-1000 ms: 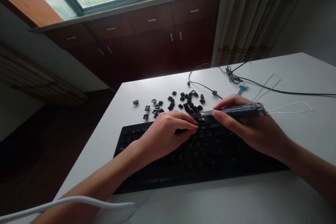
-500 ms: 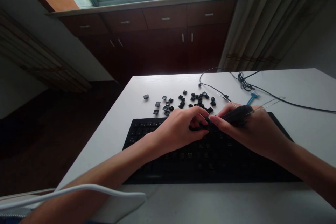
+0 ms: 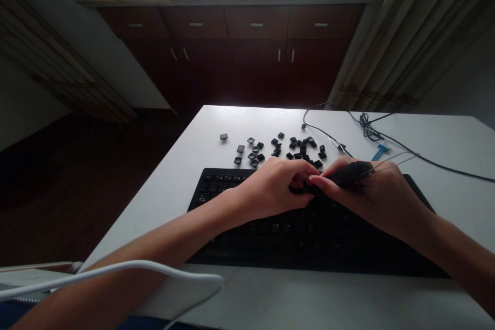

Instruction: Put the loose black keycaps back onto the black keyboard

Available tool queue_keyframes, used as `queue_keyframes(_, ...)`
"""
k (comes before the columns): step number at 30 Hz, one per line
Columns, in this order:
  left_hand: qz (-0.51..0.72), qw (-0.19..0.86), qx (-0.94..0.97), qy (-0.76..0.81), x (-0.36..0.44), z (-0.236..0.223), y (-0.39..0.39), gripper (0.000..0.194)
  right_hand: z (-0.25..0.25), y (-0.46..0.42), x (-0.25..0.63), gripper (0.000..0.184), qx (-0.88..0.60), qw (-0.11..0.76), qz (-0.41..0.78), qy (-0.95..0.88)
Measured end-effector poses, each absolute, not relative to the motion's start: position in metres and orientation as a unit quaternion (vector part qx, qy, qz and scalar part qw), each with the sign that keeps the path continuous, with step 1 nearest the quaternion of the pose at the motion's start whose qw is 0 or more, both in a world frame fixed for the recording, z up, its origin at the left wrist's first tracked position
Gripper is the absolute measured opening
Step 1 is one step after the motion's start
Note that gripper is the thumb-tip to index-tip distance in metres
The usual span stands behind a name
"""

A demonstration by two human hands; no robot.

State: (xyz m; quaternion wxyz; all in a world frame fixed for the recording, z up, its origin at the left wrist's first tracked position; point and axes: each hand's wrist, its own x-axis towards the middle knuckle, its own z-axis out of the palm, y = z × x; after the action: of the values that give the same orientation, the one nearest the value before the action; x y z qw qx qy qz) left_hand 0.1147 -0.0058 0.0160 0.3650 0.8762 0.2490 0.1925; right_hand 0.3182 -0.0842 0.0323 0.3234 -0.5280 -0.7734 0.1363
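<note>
A black keyboard (image 3: 228, 185) lies on the white table (image 3: 216, 129), with several sockets bare. My right hand (image 3: 377, 198) is closed round a black tool (image 3: 350, 174) whose thin wire loops (image 3: 398, 159) stick out to the right. My left hand (image 3: 276, 188) is curled over the keyboard's upper rows. Its fingertips pinch a small dark piece at the tool's left end, which I cannot make out. Several loose black keycaps (image 3: 276, 148) lie scattered just beyond the keyboard.
A black cable (image 3: 390, 138) snakes across the table's far right, with a small blue brush (image 3: 379, 151) beside it. A white cord (image 3: 116, 270) arcs across the near left corner. Dark wooden cabinets (image 3: 255, 51) and a curtain (image 3: 406, 36) stand behind the table.
The view has tilted and shifted. My hands have drawn together over the keyboard's top rows. The tool, earlier held out long and level, is now foreshortened, and my left fingers have curled at its end.
</note>
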Motion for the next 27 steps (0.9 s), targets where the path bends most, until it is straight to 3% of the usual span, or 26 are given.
queue_keyframes(27, 0.205, 0.341, 0.891, 0.217, 0.1109, 0.0165, -0.0086, 0.034, 0.0394, -0.0856, 0.3162, 0.011, -0.528, 0.287, 0.065, -0.797)
